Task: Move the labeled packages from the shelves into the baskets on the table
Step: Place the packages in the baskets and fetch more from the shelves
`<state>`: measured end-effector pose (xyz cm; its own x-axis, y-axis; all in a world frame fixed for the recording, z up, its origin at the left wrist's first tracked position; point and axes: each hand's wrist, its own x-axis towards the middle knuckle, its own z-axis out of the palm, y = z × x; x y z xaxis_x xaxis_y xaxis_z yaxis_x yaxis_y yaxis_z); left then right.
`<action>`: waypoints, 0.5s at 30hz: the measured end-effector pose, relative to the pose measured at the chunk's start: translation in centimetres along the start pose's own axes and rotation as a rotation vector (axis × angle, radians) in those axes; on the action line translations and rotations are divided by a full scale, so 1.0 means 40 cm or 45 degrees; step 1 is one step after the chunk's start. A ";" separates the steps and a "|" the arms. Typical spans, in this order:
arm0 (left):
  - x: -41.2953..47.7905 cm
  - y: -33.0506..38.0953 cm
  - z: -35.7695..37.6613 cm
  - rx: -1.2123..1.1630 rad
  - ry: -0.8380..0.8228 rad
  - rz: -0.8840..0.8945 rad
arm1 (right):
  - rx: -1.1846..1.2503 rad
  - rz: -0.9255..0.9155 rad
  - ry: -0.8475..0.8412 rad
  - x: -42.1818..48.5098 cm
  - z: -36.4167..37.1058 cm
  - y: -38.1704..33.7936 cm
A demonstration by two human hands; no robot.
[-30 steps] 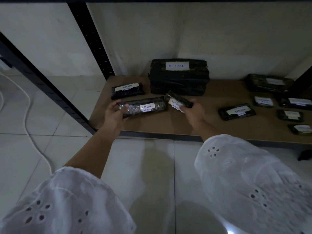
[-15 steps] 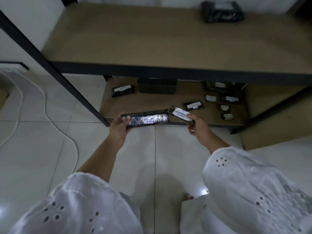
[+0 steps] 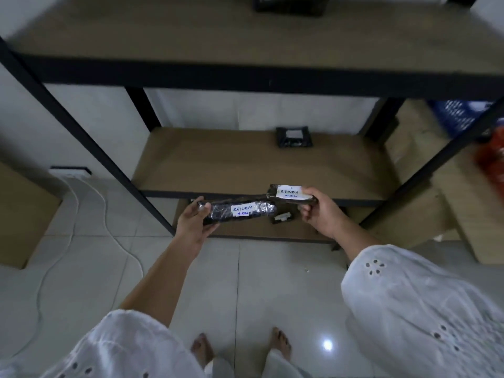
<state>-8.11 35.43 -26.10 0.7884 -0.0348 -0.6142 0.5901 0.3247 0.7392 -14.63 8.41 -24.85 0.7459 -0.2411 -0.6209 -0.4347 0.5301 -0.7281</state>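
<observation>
Fingers of the left hand (image 3: 193, 222) wrap one end of a long black plastic-wrapped package labelled RETURN (image 3: 240, 212). Those of the right hand (image 3: 321, 211) pinch a smaller flat dark labelled package (image 3: 289, 195) at its 2 o'clock. Both hang clear of the bottom brown wooden shelf (image 3: 245, 229), so carrying them to the baskets looks next. A second ago they sat just above that shelf, and the view has since risen.

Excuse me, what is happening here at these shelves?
A person in a white top stands before a shelf rack with one dark wrapped package in each hand. The left hand grips a long package by its end; the right hand grips a smaller package. Both show a white label reading RETURN. Another package lies on the middle shelf. Neither held package is in a basket yet.
</observation>
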 end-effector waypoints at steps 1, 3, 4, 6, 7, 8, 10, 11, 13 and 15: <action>-0.030 0.020 0.017 0.013 -0.015 0.022 | 0.008 -0.018 -0.016 -0.025 -0.002 -0.030; -0.084 0.053 0.050 0.012 -0.049 0.062 | 0.023 -0.066 -0.048 -0.068 -0.009 -0.083; -0.107 0.065 0.065 -0.002 -0.070 0.072 | 0.027 -0.093 -0.060 -0.087 -0.015 -0.104; -0.147 0.083 0.094 -0.031 -0.103 0.091 | 0.029 -0.151 -0.065 -0.121 -0.031 -0.142; -0.167 0.092 0.108 -0.040 -0.114 0.101 | 0.031 -0.183 -0.067 -0.138 -0.038 -0.157; -0.188 0.099 0.121 -0.054 -0.127 0.104 | 0.036 -0.213 -0.070 -0.155 -0.044 -0.170; -0.223 0.107 0.143 -0.083 -0.157 0.087 | 0.048 -0.272 -0.053 -0.192 -0.052 -0.186; -0.242 0.109 0.152 -0.090 -0.171 0.071 | 0.050 -0.300 -0.030 -0.212 -0.057 -0.188; -0.277 0.109 0.171 -0.098 -0.199 0.041 | 0.097 -0.349 0.007 -0.249 -0.071 -0.189; -0.310 0.106 0.186 -0.098 -0.232 0.033 | 0.159 -0.377 0.045 -0.276 -0.086 -0.183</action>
<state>-14.11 30.19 -13.28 0.8258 -0.1933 -0.5297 0.5595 0.3985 0.7268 -21.42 4.40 -13.64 0.8115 -0.4268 -0.3991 -0.1345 0.5282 -0.8384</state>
